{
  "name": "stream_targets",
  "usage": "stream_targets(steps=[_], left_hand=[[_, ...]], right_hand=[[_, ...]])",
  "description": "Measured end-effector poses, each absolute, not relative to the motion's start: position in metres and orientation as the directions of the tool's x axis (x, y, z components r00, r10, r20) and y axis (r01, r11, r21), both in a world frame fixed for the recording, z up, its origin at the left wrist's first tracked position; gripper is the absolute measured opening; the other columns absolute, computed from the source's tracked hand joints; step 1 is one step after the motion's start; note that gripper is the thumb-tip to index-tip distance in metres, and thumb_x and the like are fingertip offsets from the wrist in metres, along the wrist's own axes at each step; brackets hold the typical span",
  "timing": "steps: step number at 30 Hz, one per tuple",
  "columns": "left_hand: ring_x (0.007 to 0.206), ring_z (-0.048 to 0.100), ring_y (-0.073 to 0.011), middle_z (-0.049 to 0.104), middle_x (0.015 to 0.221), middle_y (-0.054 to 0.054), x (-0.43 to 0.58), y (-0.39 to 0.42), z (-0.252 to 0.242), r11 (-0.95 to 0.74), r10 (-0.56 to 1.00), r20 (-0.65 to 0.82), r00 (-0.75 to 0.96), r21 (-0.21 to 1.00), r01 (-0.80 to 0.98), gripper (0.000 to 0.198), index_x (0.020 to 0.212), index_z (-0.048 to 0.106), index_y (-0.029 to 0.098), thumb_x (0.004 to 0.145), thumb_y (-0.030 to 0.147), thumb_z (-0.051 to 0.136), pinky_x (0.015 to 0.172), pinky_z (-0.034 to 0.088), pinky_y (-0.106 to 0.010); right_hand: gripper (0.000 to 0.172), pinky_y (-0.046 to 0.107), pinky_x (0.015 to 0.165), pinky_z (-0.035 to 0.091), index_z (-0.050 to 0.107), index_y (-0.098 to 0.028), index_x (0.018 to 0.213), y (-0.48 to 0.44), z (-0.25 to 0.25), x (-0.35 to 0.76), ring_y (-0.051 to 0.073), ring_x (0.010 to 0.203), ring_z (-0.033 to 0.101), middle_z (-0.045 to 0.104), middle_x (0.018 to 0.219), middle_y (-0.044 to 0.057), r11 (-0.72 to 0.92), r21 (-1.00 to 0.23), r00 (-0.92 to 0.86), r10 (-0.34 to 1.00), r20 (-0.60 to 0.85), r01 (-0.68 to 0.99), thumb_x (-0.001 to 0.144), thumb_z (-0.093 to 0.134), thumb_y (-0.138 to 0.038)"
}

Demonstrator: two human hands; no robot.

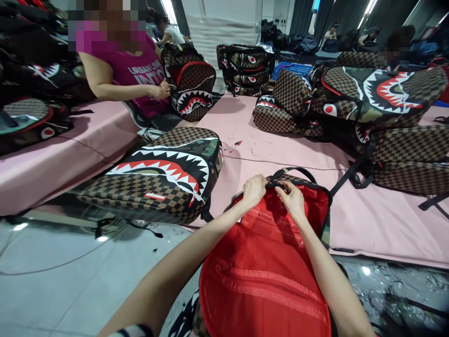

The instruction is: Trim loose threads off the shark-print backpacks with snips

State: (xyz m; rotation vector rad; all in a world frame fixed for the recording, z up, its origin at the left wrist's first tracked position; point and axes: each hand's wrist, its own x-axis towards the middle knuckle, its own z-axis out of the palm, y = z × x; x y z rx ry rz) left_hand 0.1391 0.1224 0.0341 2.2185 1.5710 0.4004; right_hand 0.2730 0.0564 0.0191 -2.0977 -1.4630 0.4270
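A backpack (266, 262) lies open in front of me, its red lining showing and its front panel folded down toward my body. My left hand (255, 191) is closed on the far rim, just left of the top carry handle (298, 171). Just inside that rim, my right hand (293, 200) pinches the edge of the opening with thumb and fingers. Small details under the fingertips are hidden. To the left, a checkered backpack with a shark-mouth print (164, 175) lies flat on the pink table (242, 112).
Across the table a person in a magenta shirt (129, 70) holds another backpack (194, 84). More shark-print backpacks (382, 93) are piled at right, others (245, 70) stacked at the back. A red pen (235, 146) and thread scraps lie mid-table. A cord (287, 164) crosses it.
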Motion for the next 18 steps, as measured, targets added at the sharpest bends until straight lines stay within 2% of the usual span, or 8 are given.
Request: stream_targets(steps=[3, 7, 11, 18], left_hand=[[0.087, 0.06, -0.017, 0.065, 0.099, -0.004, 0.138, 0.109, 0.026, -0.319, 0.937, 0.033, 0.348, 0.487, 0.813, 0.021, 0.098, 0.057, 0.022, 0.091, 0.027, 0.038, 0.074, 0.043, -0.026], [0.088, 0.06, -0.0152, 0.062, 0.102, -0.003, 0.138, 0.102, 0.015, -0.364, 0.919, 0.078, 0.387, 0.543, 0.756, 0.019, 0.105, 0.051, 0.022, 0.09, 0.029, 0.042, 0.073, 0.044, -0.026], [0.089, 0.059, -0.0152, 0.061, 0.103, -0.001, 0.138, 0.102, 0.008, -0.372, 0.92, 0.111, 0.376, 0.549, 0.748, 0.025, 0.105, 0.049, 0.022, 0.082, 0.026, 0.057, 0.073, 0.044, -0.025], [0.089, 0.059, -0.0149, 0.061, 0.101, 0.0, 0.14, 0.102, 0.004, -0.351, 0.931, 0.112, 0.349, 0.545, 0.762, 0.031, 0.106, 0.045, 0.022, 0.079, 0.023, 0.06, 0.073, 0.043, -0.025]], right_hand=[[0.049, 0.031, 0.069, 0.043, 0.051, -0.026, 0.121, 0.042, 0.034, 0.27, 0.024, 0.088, 0.063, 0.067, 0.101, 0.007, -0.37, -0.423, 0.45, 0.887, 0.105, 0.827, 0.082, 0.043, -0.056], [0.037, 0.026, 0.061, 0.038, 0.056, -0.021, 0.111, 0.033, 0.042, 0.265, 0.021, 0.083, 0.063, 0.067, 0.095, 0.008, -0.363, -0.215, 0.4, 0.902, 0.163, 0.907, 0.09, 0.037, -0.044], [0.03, 0.026, 0.059, 0.035, 0.057, -0.022, 0.105, 0.033, 0.034, 0.264, 0.021, 0.083, 0.062, 0.068, 0.092, 0.006, -0.327, -0.179, 0.356, 0.92, 0.166, 0.928, 0.089, 0.041, -0.042], [0.029, 0.027, 0.06, 0.033, 0.058, -0.022, 0.104, 0.033, 0.022, 0.262, 0.021, 0.083, 0.062, 0.068, 0.092, 0.006, -0.298, -0.173, 0.328, 0.927, 0.182, 0.939, 0.088, 0.042, -0.04]])
